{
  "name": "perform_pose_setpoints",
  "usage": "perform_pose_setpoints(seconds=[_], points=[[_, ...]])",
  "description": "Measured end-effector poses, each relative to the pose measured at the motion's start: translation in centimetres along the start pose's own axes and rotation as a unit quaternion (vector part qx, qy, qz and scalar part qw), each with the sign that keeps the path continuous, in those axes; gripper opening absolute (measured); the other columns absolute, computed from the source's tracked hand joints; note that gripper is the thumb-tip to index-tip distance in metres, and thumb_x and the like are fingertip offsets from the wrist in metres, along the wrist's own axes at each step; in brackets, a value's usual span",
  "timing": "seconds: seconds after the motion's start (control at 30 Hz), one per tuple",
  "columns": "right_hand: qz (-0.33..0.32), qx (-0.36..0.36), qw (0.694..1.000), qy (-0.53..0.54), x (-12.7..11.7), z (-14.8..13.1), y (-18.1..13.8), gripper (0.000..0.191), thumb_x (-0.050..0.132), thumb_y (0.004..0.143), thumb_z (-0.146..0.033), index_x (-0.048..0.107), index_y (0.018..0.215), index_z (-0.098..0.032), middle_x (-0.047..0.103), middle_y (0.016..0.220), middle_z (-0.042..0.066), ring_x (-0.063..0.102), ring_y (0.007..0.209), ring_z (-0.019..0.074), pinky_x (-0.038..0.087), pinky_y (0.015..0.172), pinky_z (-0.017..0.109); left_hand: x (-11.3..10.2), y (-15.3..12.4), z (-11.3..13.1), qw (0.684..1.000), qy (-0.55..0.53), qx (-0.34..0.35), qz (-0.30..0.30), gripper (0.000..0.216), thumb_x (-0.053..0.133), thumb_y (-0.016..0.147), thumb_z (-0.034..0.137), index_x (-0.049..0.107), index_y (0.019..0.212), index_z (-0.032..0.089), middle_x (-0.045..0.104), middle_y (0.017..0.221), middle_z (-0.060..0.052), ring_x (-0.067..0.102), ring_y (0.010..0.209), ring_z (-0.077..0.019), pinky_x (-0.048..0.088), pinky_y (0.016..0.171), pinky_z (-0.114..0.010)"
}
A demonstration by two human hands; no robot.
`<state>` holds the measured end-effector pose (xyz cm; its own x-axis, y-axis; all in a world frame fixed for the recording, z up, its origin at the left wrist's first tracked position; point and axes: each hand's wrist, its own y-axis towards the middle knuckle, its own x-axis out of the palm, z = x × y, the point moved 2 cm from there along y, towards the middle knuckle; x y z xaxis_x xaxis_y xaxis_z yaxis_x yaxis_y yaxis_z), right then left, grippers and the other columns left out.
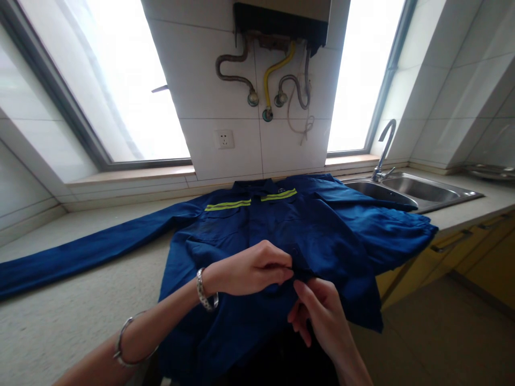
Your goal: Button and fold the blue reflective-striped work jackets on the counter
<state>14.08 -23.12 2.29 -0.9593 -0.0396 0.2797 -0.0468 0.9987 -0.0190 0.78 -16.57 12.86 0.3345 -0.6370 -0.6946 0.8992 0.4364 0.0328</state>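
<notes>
A dark blue work jacket (225, 236) with yellow reflective stripes across its chest lies spread over the counter, collar toward the wall. One sleeve stretches out to the left; the other side of the jacket reaches over the sink edge and hangs off the counter front. My left hand (257, 268), with a bangle on the wrist, is closed in a pinch on the jacket's front edge. Close beside it, my right hand (319, 308) also pinches the dark cloth between thumb and fingers. The exact spot between the fingertips is too dark to make out.
The stone counter (100, 268) runs along the wall. At the right are a steel double sink (426, 187) and a faucet (386, 145). Yellow cabinets (454, 246) stand below. A wall socket (224, 139) and hoses under a water heater (281, 27) are behind.
</notes>
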Motion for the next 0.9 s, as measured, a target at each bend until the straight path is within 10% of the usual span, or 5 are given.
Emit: perform_pose_setpoints(seconds=[0.9], points=[[0.112, -0.134, 0.984, 0.027, 3.0, 0.9, 0.3, 0.056, 0.054, 0.081, -0.062, 0.060, 0.056, -0.013, 0.060, 0.045, 0.005, 0.052, 0.029, 0.0121, 0.043, 0.029, 0.020, 0.9, 0.4, -0.9, 0.990, -0.107, -0.014, 0.091, 0.047, 0.055, 0.086, 0.038, 0.026, 0.056, 0.018, 0.019, 0.056, 0.007, 0.018, 0.051, -0.0050, 0.015, 0.044, -0.021]])
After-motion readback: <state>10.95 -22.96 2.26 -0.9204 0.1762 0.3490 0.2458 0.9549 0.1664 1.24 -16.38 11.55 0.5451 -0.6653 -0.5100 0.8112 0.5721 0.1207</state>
